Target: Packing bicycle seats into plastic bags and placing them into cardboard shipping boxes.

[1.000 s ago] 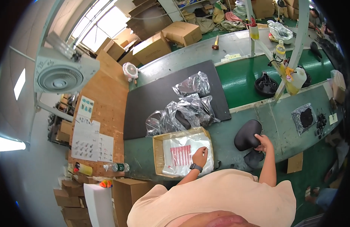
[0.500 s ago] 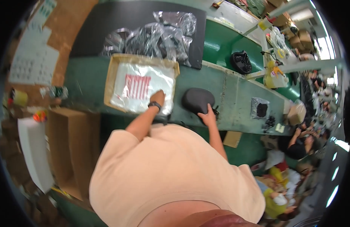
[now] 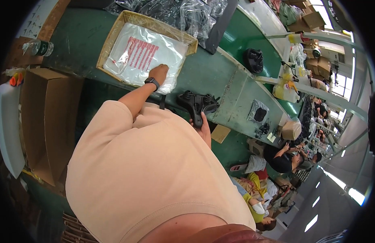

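Note:
A black bicycle saddle (image 3: 198,104) is upside down at the bench's near edge, its springs and underside frame facing up. My right hand (image 3: 203,127) grips it by the narrow nose, thumb on top. To the left lies an open shallow cardboard box (image 3: 105,52) holding a stack of clear plastic bags (image 3: 139,52) with red print. My left hand (image 3: 159,74), with a dark watch on the wrist, is closed on the near right corner of the top plastic bag. The fingertips are hidden from view.
Crumpled clear bags with dark contents (image 3: 175,18) lie behind the box. Another black saddle (image 3: 253,60) sits on the green conveyor (image 3: 238,36). A plastic bottle (image 3: 38,47) and a tall open carton (image 3: 53,125) are at left. Co-workers (image 3: 282,156) sit further along the right.
My right hand has turned the saddle from smooth top up to underside up and drawn it nearer to me. My left hand stays at the bags' corner. The view has tilted.

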Demonstrator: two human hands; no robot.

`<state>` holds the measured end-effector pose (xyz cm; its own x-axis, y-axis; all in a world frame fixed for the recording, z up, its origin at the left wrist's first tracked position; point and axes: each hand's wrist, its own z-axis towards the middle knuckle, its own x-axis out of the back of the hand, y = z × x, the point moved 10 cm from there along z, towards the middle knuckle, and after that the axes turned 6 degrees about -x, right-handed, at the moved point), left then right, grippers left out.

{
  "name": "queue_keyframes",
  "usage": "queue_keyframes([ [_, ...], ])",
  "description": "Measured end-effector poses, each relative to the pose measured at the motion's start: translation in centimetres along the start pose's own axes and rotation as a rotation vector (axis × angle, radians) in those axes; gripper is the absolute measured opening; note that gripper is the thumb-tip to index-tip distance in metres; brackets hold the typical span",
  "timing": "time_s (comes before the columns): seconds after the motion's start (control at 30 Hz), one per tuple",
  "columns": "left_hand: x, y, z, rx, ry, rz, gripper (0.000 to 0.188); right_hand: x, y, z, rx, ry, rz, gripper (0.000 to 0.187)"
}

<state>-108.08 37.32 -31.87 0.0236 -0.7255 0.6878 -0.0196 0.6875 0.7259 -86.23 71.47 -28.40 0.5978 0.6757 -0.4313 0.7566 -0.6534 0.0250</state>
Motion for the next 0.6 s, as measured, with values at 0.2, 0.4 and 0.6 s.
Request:
queue_keyframes([
  [0.2,1.2,-2.5,-0.2,0.211,0.101,-0.203,0.024,-5.1,-3.9,0.7,0.124,0.245,-0.353,0.034],
  [0.4,2.7,-6.8,-1.5,0.297,0.196,-0.596,0.028,-15.8,-1.0,-1.8,0.292,-0.185,-0.417,0.052],
  [0.6,7.8,-0.5,-1.6,0.219,0.013,-0.927,0.028,-26.2,1.3,-0.9,0.163,-0.573,-0.440,0.069],
])
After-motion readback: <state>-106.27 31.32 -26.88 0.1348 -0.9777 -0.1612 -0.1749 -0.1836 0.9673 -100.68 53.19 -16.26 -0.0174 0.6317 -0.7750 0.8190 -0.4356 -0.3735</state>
